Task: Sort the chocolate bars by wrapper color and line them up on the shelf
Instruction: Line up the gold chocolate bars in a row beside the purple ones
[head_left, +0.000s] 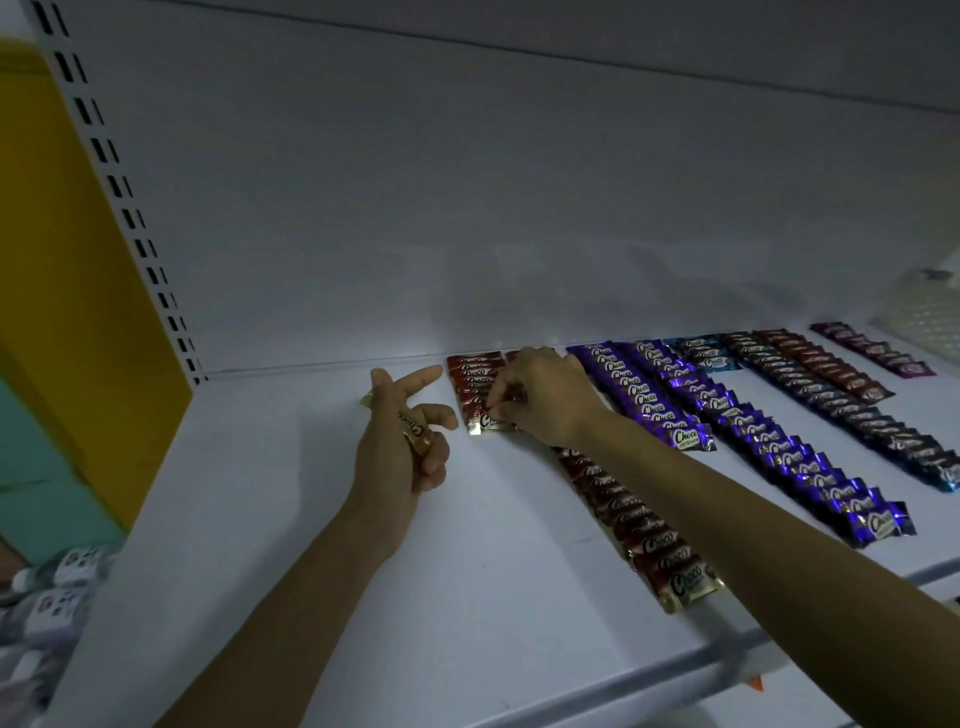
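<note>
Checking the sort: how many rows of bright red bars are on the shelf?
2: a short row at the right hand; a long row beside it, reaching the shelf front, partly hidden.

red row (649, 540): back part under right hand (540, 395) | lower-left packs (67, 582): blurred, cut by edge

White shelf (311, 545) w/ rows of choc bars (644, 400)
</note>
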